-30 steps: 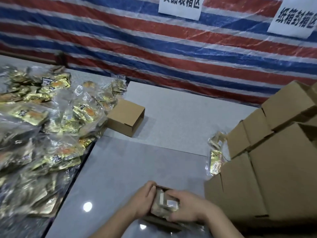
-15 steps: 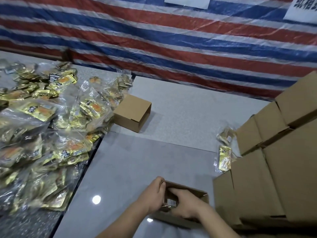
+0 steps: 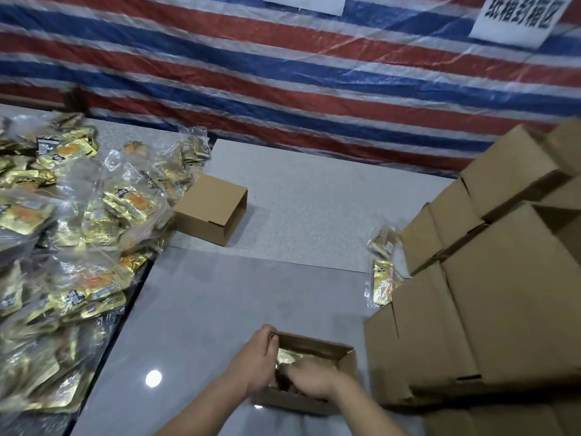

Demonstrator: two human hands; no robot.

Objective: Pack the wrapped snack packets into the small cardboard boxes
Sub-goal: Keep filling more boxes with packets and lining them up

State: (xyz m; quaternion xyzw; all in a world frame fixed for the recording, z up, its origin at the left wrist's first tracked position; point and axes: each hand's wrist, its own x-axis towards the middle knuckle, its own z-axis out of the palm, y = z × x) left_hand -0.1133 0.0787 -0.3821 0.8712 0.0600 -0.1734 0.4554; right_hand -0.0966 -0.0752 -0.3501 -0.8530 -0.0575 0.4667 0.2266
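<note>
Striped red, white and blue plastic tarp (image 3: pixel 283 89) hanging behind the far edge of the grey tabletop (image 3: pixel 220 294), with two white paper signs (image 3: pixel 515 20) stuck on it. Big stack of closed brown cardboard boxes (image 3: pixel 503 294) piled along the right edge. Huge heap of gold foil snack packets in clear plastic bags (image 3: pixel 63 247) covering the left side, spilling from the far left corner down to the near left. One empty small brown cardboard box (image 3: pixel 210 209) lying on its side just beside that heap, open end facing right. Two more bagged gold packets (image 3: pixel 382 265) tucked against the left face of the box stack. Down at the near edge, small open-topped brown cardboard box (image 3: pixel 342 360) with gold wrapped packets (image 3: pixel 286 355) already inside. Left hand (image 3: pixel 256 361) curled over the box's left wall, gripping it. Right hand (image 3: pixel 309 380) reaching down into the box on top of the packets, fingers bent, but kinda blurry so can't tell if actually pinching a packet or just pressing.
</note>
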